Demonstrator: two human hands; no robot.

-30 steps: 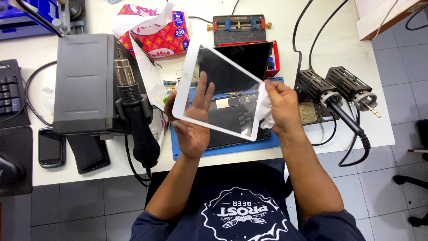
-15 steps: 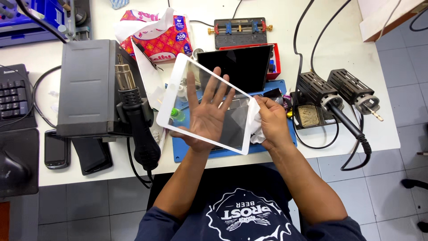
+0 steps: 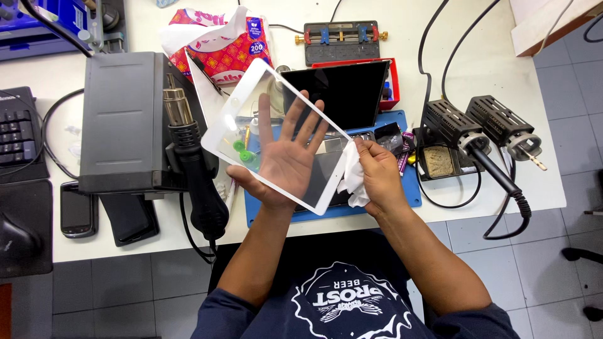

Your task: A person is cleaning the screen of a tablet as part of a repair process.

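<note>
We spread our open left hand (image 3: 284,164) flat beneath the white-framed glass tablet panel (image 3: 233,123), propping it above the blue rubber mat (image 3: 411,191); our right hand (image 3: 378,176) pinches a white wiping cloth (image 3: 352,180) to its edge.

the spread left hand (image 3: 286,157) lies behind the white-framed clear glass panel (image 3: 276,135) and shows only through it. the right hand (image 3: 377,176) covers part of a crumpled white cloth (image 3: 352,182) at the panel's edge. the black keyboard (image 3: 16,135) and black mouse pad (image 3: 22,226) are cut off by the left edge. small green and yellow items (image 3: 242,150) behind the glass are too small to tell.
</note>
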